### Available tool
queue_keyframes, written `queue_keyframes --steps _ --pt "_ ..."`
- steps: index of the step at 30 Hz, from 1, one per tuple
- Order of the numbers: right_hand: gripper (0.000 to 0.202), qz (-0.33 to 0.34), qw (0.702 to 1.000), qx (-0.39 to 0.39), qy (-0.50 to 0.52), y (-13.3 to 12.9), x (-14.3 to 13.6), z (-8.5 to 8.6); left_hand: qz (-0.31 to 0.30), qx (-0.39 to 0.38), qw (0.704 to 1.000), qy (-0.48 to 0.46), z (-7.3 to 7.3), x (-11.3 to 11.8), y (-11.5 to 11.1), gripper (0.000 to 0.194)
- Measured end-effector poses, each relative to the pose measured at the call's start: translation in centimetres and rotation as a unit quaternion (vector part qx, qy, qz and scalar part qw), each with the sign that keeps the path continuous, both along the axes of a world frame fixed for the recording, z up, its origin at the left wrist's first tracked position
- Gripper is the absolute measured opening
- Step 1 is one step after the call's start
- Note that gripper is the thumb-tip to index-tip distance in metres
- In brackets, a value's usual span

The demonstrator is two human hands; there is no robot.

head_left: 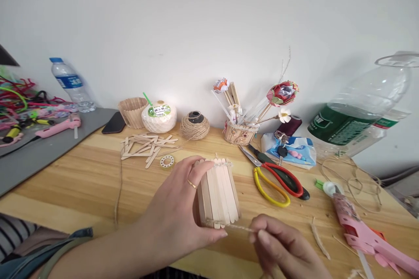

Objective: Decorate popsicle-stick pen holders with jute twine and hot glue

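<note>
My left hand is wrapped round a small cup made of popsicle sticks, held tilted above the wooden table. Twine runs round the cup near both of its ends. Between thumb and fingers, my right hand pinches the loose end of the twine, which stretches taut from the cup's lower edge. The cup's inside is hidden from view.
Loose popsicle sticks, a tape roll and a twine ball lie behind my left hand. Scissors rest beyond my right hand. A pink glue gun lies at right, near large bottles.
</note>
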State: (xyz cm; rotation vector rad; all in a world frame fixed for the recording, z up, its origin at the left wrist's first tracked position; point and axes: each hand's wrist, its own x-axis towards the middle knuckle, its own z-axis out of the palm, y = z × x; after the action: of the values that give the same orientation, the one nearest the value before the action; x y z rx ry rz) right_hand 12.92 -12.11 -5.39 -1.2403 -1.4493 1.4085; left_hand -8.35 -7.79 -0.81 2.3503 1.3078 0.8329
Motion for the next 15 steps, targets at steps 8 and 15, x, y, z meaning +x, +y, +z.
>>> queue_keyframes --steps 8,15 --pt "0.033 -0.037 0.981 0.140 -0.128 1.5 1.2 2.4 -0.011 -0.033 0.999 -0.002 0.3 0.1 -0.2 0.089" --pt "0.035 -0.046 0.978 0.147 -0.144 2.0 0.4 2.5 -0.014 -0.042 0.999 -0.010 0.4 -0.1 -0.4 0.091"
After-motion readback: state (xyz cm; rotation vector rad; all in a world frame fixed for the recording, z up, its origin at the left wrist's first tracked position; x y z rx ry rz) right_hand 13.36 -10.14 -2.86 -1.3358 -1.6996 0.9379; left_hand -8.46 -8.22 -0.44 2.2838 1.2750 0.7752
